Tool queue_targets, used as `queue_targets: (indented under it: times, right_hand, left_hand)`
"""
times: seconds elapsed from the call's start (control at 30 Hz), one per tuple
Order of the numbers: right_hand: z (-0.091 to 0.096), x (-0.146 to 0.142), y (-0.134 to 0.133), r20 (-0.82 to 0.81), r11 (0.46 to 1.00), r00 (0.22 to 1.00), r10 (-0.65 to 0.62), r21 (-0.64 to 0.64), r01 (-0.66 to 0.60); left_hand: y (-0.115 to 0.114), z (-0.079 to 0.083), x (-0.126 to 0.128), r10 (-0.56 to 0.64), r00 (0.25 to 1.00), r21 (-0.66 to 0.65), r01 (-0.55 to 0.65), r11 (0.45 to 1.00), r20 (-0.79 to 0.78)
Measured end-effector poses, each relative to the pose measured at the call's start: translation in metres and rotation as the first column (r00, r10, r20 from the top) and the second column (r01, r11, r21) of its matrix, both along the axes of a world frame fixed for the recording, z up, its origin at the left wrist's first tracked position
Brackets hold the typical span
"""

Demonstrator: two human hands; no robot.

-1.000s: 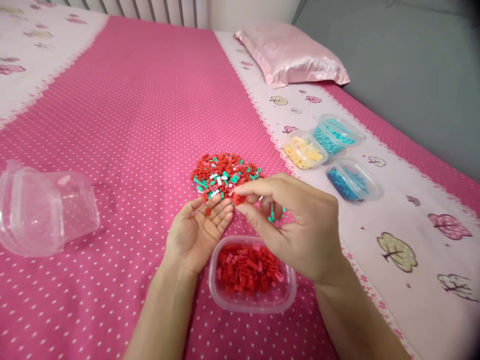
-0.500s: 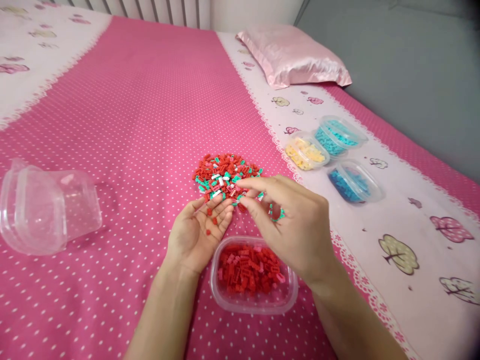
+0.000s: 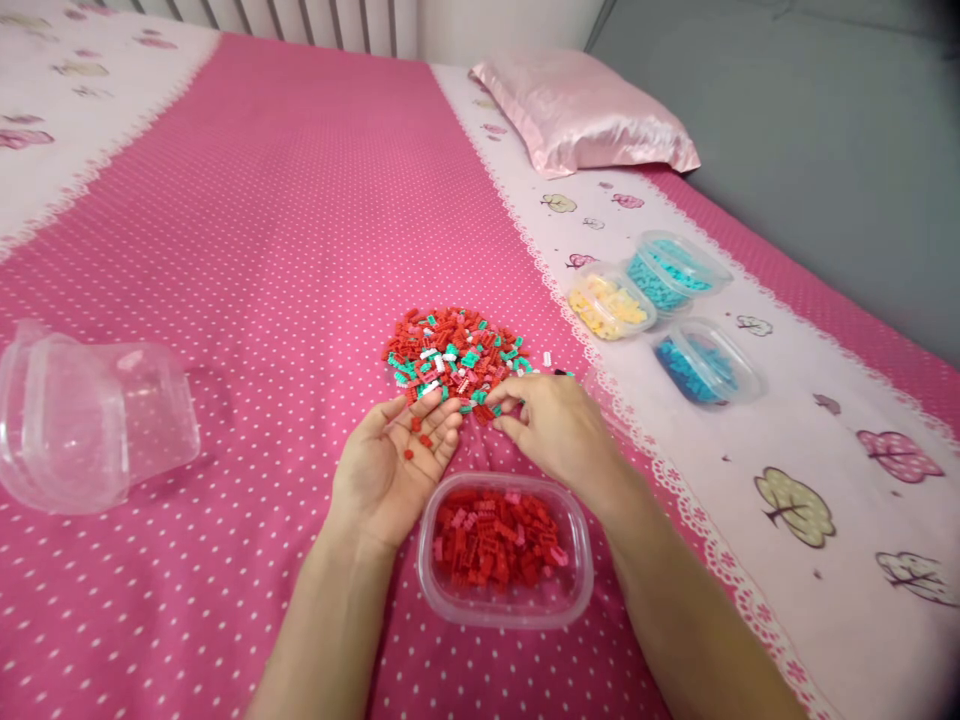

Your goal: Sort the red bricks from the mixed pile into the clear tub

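Observation:
A heap of tiny toy bricks (image 3: 454, 350), mostly red with green, white and pink ones, lies on the pink dotted sheet. At its near edge my left hand (image 3: 394, 455) is palm up, slightly cupped, with several small red bricks (image 3: 425, 440) resting on the palm and fingers. My right hand (image 3: 559, 425) reaches to the heap's right front edge, thumb and forefinger close together; what is between the fingertips is too small to make out. Just below both hands stands a clear plastic tub (image 3: 506, 612) holding red and some pink bricks.
To the right stand clear tubs with yellow bricks (image 3: 606, 305), turquoise bricks (image 3: 664, 275) and blue bricks (image 3: 697, 368). Stacked clear tubs (image 3: 97, 420) lie on their side at the left. A pink satin pillow (image 3: 585, 105) sits farther back.
My right hand has lowered and drawn right, its fingers now at the heap's edge, uncovering a white and a dark piece right of the heap. The left hand has barely moved.

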State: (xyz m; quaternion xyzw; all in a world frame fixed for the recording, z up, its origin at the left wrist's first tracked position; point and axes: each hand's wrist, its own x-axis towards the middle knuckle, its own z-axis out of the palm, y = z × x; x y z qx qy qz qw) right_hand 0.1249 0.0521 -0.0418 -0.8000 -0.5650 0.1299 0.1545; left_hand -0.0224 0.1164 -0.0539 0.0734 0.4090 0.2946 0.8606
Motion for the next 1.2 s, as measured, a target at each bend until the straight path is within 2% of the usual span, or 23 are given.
queue_targets:
  times: [0.23,0.5,0.67,0.87,1.03,1.2]
  right_hand:
    - [-0.008,-0.001,0.005,-0.009,0.998,1.0,0.004,-0.06,-0.005]
    - [-0.004,0.001,0.004,0.024,0.999,1.0,-0.016,-0.052,0.017]
    - [0.003,0.001,0.001,0.036,0.998,0.999,-0.016,0.06,0.014]
    - [0.01,-0.005,-0.003,-0.054,0.973,0.998,0.04,0.228,-0.027]
    - [0.017,-0.012,-0.007,-0.052,0.922,0.994,0.096,0.382,-0.068]
    - [0.026,-0.021,-0.013,-0.075,0.856,0.972,0.224,0.491,-0.159]
  left_hand:
    - [0.0,-0.001,0.001,-0.002,1.0,-0.001,0.002,1.0,0.003]
    - [0.0,0.0,0.0,-0.001,1.0,-0.003,0.001,1.0,-0.006]
    - [0.0,-0.001,-0.001,-0.013,1.0,-0.001,0.013,1.0,0.002]
    - [0.0,0.001,0.0,-0.015,1.0,-0.002,0.015,1.0,-0.001]
    - [-0.001,0.0,-0.001,-0.015,1.0,-0.001,0.015,1.0,0.013]
    - [0.0,-0.003,-0.001,-0.019,0.998,0.026,0.017,1.0,0.056]
